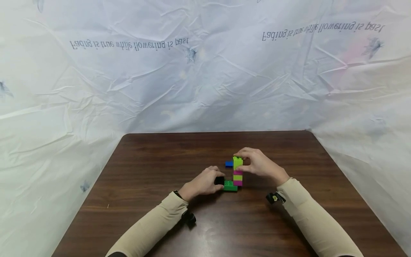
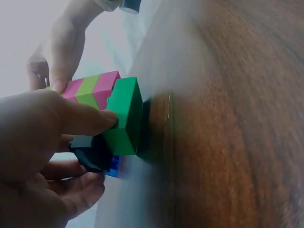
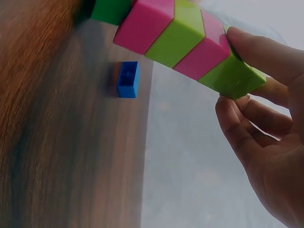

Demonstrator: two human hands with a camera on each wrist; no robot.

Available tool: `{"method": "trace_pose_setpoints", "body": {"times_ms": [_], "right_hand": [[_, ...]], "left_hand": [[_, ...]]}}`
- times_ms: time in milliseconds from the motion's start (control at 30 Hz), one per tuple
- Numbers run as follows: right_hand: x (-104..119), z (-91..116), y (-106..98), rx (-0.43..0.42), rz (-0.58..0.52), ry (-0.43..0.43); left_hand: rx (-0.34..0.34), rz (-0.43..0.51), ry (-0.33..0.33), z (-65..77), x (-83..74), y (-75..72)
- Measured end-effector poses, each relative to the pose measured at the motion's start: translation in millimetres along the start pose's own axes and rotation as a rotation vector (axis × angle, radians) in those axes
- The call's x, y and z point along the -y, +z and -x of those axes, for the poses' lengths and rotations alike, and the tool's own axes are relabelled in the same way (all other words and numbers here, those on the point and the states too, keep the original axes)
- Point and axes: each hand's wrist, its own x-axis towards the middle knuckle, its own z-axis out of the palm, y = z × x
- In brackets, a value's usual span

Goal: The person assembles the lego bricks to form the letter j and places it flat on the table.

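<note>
A tower of pink and lime-green toy bricks [image 3: 164, 38] stands upright on one end of a green brick [image 1: 230, 186]. At its top, my right hand [image 1: 260, 164] pinches the uppermost lime brick [image 3: 232, 76] between thumb and fingers. A black brick [image 2: 92, 152] sits at the green brick's other end. My left hand [image 1: 203, 182] grips these two lower pieces: the thumb presses the green brick, and the fingers curl at the black one. Behind the tower lies a loose blue brick [image 3: 128, 80], touched by neither hand.
The bricks are on a dark brown wooden table [image 1: 160, 150]. White printed sheeting [image 1: 205, 89] hangs behind the table and along its sides. Both wrists carry small black cameras, the left one [image 1: 189, 218] close above the tabletop.
</note>
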Motion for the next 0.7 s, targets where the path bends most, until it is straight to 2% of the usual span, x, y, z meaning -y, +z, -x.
{"method": "trace_pose_setpoints", "body": {"times_ms": [300,700], "right_hand": [[-18,-8,8,-0.013,-0.024,0.019],[-22,-12,16,-0.054,-0.064,0.066]], "left_hand": [[0.023,-0.025,-0.019,-0.1,-0.3,2.2],[-0.04,-0.017,-0.036,1.6,-0.8,-0.4]]}}
